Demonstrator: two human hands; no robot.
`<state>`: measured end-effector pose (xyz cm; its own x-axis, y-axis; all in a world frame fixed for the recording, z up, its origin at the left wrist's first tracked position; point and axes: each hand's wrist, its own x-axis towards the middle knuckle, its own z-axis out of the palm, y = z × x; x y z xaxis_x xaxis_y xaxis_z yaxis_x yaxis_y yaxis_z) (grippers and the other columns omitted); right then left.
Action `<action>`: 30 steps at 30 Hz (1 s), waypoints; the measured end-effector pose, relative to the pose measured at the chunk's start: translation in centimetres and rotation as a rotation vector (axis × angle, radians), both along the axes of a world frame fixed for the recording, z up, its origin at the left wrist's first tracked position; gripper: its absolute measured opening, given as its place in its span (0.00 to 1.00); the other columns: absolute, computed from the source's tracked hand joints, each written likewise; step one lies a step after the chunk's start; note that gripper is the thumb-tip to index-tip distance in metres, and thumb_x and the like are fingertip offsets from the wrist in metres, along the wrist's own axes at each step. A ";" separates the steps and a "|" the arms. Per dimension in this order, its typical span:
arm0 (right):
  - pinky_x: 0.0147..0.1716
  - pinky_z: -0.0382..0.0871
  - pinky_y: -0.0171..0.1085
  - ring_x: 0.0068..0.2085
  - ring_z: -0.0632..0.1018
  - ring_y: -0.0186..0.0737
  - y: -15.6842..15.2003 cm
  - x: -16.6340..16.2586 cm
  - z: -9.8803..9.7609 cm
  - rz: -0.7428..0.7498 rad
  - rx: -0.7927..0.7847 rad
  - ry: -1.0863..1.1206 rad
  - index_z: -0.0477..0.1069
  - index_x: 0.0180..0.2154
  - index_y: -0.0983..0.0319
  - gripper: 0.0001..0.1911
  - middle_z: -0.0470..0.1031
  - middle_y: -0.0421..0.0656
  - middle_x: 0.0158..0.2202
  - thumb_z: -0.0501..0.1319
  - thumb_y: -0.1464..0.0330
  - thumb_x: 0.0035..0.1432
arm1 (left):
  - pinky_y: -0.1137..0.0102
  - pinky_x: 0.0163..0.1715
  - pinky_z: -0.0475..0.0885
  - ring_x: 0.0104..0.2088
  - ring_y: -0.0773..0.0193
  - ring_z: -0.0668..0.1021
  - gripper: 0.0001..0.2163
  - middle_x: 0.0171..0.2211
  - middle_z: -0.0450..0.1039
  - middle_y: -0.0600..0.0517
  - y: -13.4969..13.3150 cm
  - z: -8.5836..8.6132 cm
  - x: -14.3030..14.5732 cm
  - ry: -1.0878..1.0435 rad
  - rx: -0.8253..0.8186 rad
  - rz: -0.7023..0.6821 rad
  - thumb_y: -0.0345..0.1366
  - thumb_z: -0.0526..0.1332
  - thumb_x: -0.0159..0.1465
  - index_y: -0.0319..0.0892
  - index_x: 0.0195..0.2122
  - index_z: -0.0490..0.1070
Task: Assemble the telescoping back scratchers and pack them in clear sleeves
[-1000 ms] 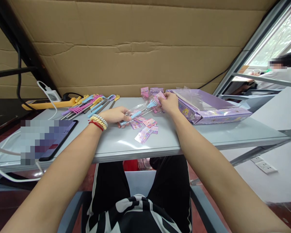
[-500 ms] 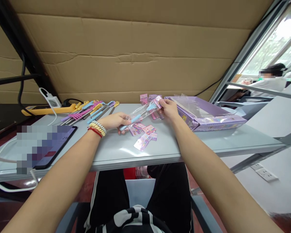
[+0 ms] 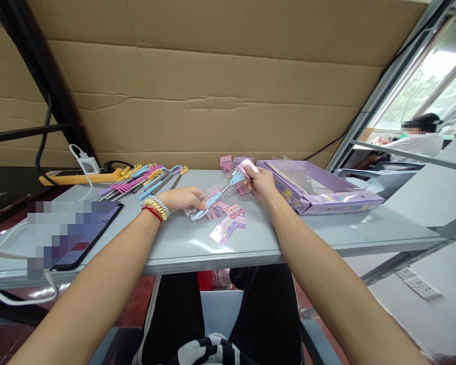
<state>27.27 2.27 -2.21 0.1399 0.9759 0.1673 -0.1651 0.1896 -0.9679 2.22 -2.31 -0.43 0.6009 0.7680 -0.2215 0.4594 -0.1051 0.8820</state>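
Note:
A blue back scratcher (image 3: pixel 215 198) with a metal rod lies inside a clear plastic bag, slanting up to the right between my hands. My left hand (image 3: pixel 188 198) is closed on the bag's lower end, by the scratcher's handle. At the upper end my right hand (image 3: pixel 261 181) pinches the bag near a pinkish card, just past the blue claw. Below the bag, several small pink and purple cards (image 3: pixel 233 210) are scattered on the table. More back scratchers (image 3: pixel 152 177) in yellow, pink, purple and blue lie in a pile to the left.
A purple box (image 3: pixel 338 200) holding clear plastic bags stands on the right of the grey table (image 3: pixel 197 248). At left are a tablet (image 3: pixel 95 235) with white cables and a yellow power strip (image 3: pixel 76 177). Cardboard (image 3: pixel 220 76) rises behind. A person (image 3: pixel 418 139) sits at far right.
The view has tilted slightly upward, so the table sits lower in the picture. Both hands keep hold of the bagged scratcher; the left fingers have shifted a little at its lower end.

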 end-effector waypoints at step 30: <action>0.08 0.61 0.29 0.12 0.69 0.32 -2.8 -4.0 -0.1 0.593 -0.043 -0.304 0.64 0.20 0.62 0.23 0.71 0.41 0.12 0.73 0.55 0.37 | 0.73 0.18 0.58 0.17 0.70 0.65 0.11 0.16 0.62 0.58 -0.1 -1.7 2.4 0.018 0.472 0.088 0.42 0.59 0.57 0.41 0.25 0.64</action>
